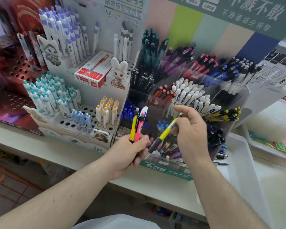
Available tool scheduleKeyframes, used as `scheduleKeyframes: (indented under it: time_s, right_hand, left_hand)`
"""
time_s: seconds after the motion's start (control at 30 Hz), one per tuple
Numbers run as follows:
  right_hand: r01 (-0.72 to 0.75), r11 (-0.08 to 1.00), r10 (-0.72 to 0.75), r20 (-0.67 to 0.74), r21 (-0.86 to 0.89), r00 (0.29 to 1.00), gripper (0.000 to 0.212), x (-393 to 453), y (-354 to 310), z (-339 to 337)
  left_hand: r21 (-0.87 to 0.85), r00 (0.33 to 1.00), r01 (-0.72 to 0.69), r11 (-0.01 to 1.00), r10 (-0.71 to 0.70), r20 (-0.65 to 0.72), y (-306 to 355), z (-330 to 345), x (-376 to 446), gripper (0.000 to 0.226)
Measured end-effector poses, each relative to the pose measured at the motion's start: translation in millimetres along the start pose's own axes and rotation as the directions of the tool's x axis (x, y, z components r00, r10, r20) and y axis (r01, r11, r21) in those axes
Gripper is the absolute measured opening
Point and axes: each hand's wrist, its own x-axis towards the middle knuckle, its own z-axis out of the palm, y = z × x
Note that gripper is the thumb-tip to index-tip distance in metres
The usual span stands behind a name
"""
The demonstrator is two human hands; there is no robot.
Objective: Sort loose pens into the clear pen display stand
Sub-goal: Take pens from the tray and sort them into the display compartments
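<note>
Right hand (pixel 191 131) — fingers curled, pinching yellow pen (pixel 165 133) (long axis diagonal, clicker end up-right) before clear pen display stand (pixel 221 90). Left hand (pixel 130 152) grips upright pen bundle (pixel 138 126) — palm up.

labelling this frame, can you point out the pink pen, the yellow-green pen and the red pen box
pink pen (pixel 139 128): head view, mid barrel above the left hand's fingers
yellow-green pen (pixel 165 133): head view, bright barrel section beside the right hand's fingers
red pen box (pixel 91 75): head view, red and white side face
</note>
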Motion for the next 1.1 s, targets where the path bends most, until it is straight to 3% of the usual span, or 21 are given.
scheduleKeyframes:
  time_s: [0.07,0.17,0.33,0.4,0.57,0.73,0.83,0.93,1.03,1.1]
  right_hand:
    - [-0.009,1.0,0.009,-0.039,0.017,0.999,0.029,2,-1,-8]
    - [-0.024,0.999,0.025,0.047,-0.024,0.999,0.028,3,0,-10]
    - [-0.014,0.969,0.081,0.265,-0.245,0.961,0.032,5,6,-3]
    - [-0.01,0.943,0.118,0.305,-0.332,0.945,0.028,4,7,1]
    - [-0.141,0.943,0.226,0.272,-0.301,0.935,0.02,-1,7,7]
    - [-0.157,0.946,0.232,0.256,-0.283,0.938,0.016,-1,11,5]
    - [-0.127,0.957,0.185,0.213,-0.261,0.959,0.02,0,8,0]
    - [-0.143,0.977,0.16,0.102,-0.159,0.982,0.024,5,5,-13]
    - [-0.191,0.981,0.19,0.021,0.031,0.981,0.025,7,7,-24]
    - [-0.209,0.975,0.209,0.006,0.077,0.978,0.026,6,10,-26]
  left_hand:
    - [0.052,0.996,-0.003,0.999,0.008,-0.094,-2,0,3,0.019]
    - [0.166,0.987,-0.026,0.986,0.052,-0.153,-5,2,6,0.016]
    - [0.445,0.978,-0.103,0.889,0.172,-0.116,-13,-3,11,0.009]
    - [0.531,0.972,-0.128,0.838,0.212,-0.101,-14,-3,11,0.021]
    - [0.699,0.943,-0.184,0.691,0.324,-0.072,-13,-3,9,0.024]
    - [0.781,0.933,-0.21,0.588,0.36,-0.021,-8,0,8,0.018]
    - [0.627,0.964,-0.22,0.747,0.264,0.024,-7,-2,11,0.027]
    - [0.247,0.989,-0.147,0.958,0.135,0.067,-4,-7,10,0.026]
    - [-0.169,0.993,-0.07,0.983,0.086,0.083,-4,-14,10,0.023]
    - [-0.319,0.992,-0.057,0.946,0.089,0.088,-5,-12,12,0.02]
